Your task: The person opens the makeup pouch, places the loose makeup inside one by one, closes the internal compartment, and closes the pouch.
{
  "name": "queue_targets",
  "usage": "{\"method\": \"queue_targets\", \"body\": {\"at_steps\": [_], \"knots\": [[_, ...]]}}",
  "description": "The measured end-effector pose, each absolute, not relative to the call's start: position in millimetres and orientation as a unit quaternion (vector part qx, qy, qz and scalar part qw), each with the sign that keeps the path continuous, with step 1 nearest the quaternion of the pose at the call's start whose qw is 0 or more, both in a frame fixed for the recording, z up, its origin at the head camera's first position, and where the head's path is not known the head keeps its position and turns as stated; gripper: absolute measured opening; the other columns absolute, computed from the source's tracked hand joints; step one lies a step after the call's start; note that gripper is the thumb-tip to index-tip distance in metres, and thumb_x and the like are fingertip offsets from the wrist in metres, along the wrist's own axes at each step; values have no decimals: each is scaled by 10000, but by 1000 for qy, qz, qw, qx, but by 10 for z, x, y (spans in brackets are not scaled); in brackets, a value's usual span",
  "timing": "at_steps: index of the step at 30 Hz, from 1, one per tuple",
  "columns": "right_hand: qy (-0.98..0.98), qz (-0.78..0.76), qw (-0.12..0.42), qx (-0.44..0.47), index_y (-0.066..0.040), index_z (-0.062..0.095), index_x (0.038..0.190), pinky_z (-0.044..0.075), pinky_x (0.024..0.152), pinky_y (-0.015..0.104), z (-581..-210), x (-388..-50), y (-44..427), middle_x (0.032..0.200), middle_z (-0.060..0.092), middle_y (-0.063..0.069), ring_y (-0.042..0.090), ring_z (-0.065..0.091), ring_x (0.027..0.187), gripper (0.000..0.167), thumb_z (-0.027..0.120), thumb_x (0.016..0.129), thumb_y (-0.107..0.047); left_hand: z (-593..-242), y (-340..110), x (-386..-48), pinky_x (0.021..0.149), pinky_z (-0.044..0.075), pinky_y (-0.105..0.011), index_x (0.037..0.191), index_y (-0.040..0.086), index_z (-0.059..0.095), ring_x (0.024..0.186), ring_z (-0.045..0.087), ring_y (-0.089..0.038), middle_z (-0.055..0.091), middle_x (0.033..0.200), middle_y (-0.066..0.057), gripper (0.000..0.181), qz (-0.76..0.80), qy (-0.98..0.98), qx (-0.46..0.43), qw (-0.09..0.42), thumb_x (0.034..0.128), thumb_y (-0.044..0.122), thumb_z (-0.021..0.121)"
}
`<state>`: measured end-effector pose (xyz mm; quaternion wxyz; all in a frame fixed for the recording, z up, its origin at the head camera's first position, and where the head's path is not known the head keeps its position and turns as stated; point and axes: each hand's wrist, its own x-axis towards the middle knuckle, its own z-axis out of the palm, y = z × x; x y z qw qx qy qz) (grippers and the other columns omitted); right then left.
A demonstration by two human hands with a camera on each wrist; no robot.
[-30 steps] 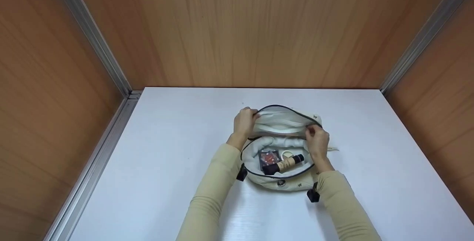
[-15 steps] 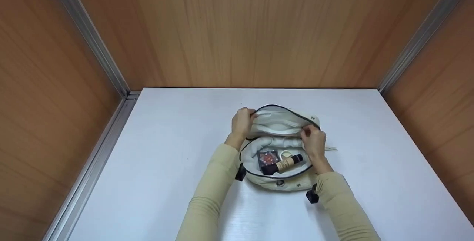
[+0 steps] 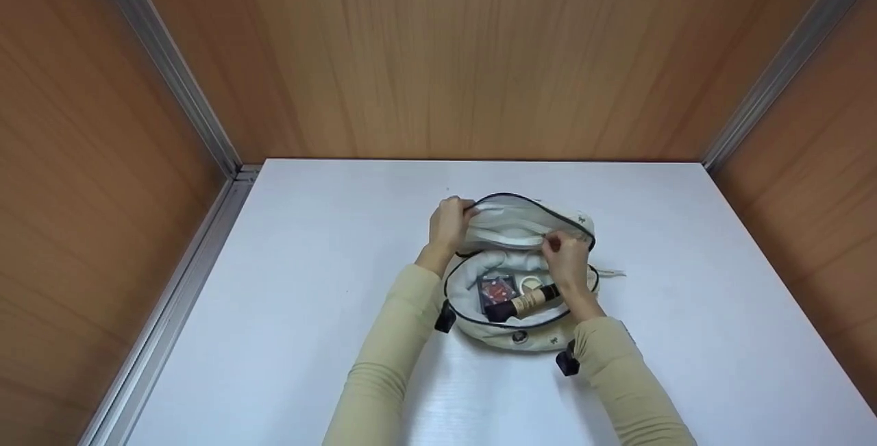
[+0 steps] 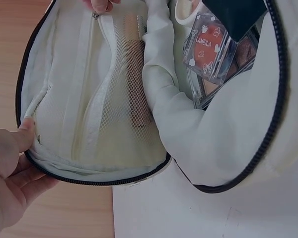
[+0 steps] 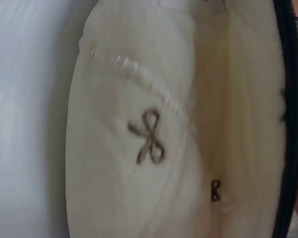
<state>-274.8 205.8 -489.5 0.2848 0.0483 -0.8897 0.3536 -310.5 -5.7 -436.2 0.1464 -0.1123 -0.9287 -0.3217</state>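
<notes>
A cream makeup bag (image 3: 490,338) with black zipper edging lies unzipped, its lid (image 3: 507,216) raised. My left hand (image 3: 449,223) grips the lid's left edge, thumb inside and fingers behind it in the left wrist view. My right hand (image 3: 567,261) pinches the small zipper pull (image 4: 95,16) of the lid's inner pocket. A mesh pocket (image 4: 124,109) beside that zipper holds a slim brownish item. Inside the bag sit a clear compact with red powder (image 4: 207,47), a dark-ended beige tube (image 3: 527,303) and a round pale item (image 3: 530,285). The right wrist view shows mostly the bag's bow-embroidered cloth (image 5: 124,139).
The bag rests on a white table (image 3: 329,281) enclosed by wooden panels (image 3: 438,55) at the back and sides. A pale strap (image 3: 612,273) sticks out at the bag's right. Metal rails (image 3: 175,66) run along the panel corners.
My right hand has moved left along the lid's inner zipper, away from the lid's right edge. My left hand keeps its grip on the lid, nearly still.
</notes>
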Motion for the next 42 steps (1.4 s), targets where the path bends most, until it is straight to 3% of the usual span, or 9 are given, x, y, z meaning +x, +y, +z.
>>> {"method": "queue_targets", "body": {"at_steps": [8, 19, 42], "knots": [[-883, 361, 292, 65, 37, 653, 735, 484, 558, 360, -4905, -2762, 1932, 662, 634, 135, 237, 605, 599, 59, 605, 763, 17, -4364, -58, -3090, 715, 471, -305, 920, 83, 707, 808, 610, -190, 652, 825, -59, 210, -338, -923, -119, 143, 837, 235, 588], [-883, 382, 261, 75, 45, 645, 742, 487, 575, 358, -4864, -2761, 1751, 687, 628, 142, 247, 602, 616, 56, 597, 762, 28, -4342, -98, -3088, 772, 460, -278, 979, 72, 691, 877, 610, -165, 664, 929, -43, 242, -365, -916, -110, 122, 825, 234, 599], [-888, 398, 214, 83, 34, 657, 784, 486, 606, 346, -4851, -2740, 1359, 726, 639, 127, 231, 606, 667, 61, 611, 776, -4, -4342, -155, -3062, 742, 467, -261, 940, 69, 702, 837, 617, -153, 670, 902, -49, 213, -427, -891, -118, 98, 805, 215, 624]]}}
